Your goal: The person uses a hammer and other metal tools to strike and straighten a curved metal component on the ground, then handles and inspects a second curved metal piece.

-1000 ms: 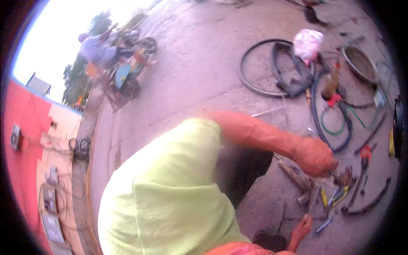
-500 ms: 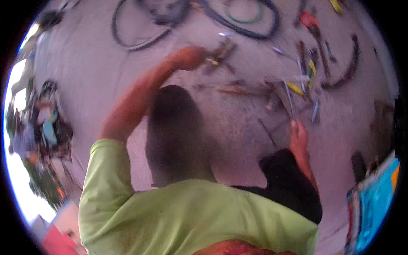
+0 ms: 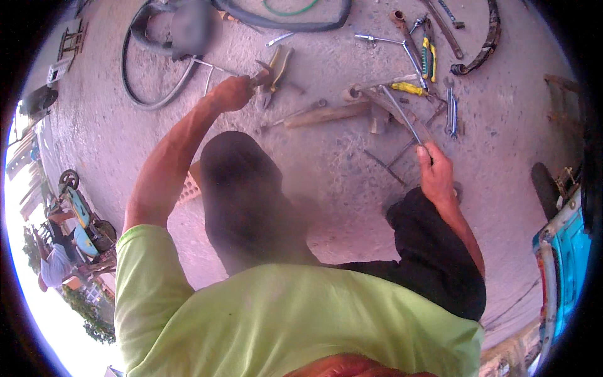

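Observation:
My left hand [image 3: 231, 93] is closed around a dark, rusty-brown tool [image 3: 259, 76] whose kind I cannot make out. Right beside it lie pliers with yellowish handles [image 3: 276, 70]. A thin metal T-shaped tool [image 3: 210, 70] lies behind that hand. In my right hand [image 3: 436, 168], thumb on top, is a slim metal rod [image 3: 402, 114], its far end slanting up and left over rusty bars. Near the rod's tip are a yellow-handled screwdriver [image 3: 408, 88] and a hammer-like tool with a wooden handle [image 3: 330, 115]. Green-and-yellow pliers [image 3: 429, 58] and several wrenches [image 3: 451, 112] lie further right.
Inner tubes [image 3: 301, 25] curl at the far side, and a dark curved rubber strip [image 3: 491, 38] lies far right. A perforated brick [image 3: 189, 189] sits by my left arm. At left, a person [image 3: 55, 261] is beside a motorbike [image 3: 85, 220]; a blue vehicle [image 3: 568, 276] stands right.
The whole view has shifted, putting the ground tools further left, and is sharper now. The rod in my right hand leans more to the left. My left hand remains by the pliers.

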Tool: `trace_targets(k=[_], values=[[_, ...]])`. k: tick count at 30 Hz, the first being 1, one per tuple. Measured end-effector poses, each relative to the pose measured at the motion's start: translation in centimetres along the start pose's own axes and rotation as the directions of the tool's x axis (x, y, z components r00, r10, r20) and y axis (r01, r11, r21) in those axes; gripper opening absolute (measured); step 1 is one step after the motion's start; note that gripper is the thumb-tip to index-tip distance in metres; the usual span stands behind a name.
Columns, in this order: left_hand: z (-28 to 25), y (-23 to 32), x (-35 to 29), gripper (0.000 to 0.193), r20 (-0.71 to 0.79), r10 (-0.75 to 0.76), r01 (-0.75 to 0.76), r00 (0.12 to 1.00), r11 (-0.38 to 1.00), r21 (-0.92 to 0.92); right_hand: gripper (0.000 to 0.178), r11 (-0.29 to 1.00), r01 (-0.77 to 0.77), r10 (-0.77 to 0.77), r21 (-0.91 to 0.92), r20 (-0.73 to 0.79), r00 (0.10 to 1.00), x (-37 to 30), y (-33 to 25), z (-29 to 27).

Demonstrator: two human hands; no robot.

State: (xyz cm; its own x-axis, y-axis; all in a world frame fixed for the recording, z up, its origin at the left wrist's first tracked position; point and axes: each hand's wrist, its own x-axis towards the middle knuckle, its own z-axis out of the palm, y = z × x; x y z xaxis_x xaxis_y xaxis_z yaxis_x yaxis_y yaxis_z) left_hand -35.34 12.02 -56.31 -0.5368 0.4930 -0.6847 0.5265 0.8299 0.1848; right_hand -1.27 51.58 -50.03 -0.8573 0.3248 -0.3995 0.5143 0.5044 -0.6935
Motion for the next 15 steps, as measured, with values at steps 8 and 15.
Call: trace_targets(k=[8, 15], values=[[1.8, -1.8, 0.5, 0.032, -0.066, -0.031, 0.031, 0.997, 1.000, 0.006, 0.029, 0.991, 0.134, -0.135, -0.031, -0.037, 0.990, 0.9, -0.2, -0.3], [1.9, -0.5, -0.6, 0.031, -0.095, -0.029, 0.025, 0.995, 0.999, -0.041, 0.027, 0.974, 0.181, -0.192, -0.138, -0.066, 0.979, 0.6, 0.4, -0.4]])
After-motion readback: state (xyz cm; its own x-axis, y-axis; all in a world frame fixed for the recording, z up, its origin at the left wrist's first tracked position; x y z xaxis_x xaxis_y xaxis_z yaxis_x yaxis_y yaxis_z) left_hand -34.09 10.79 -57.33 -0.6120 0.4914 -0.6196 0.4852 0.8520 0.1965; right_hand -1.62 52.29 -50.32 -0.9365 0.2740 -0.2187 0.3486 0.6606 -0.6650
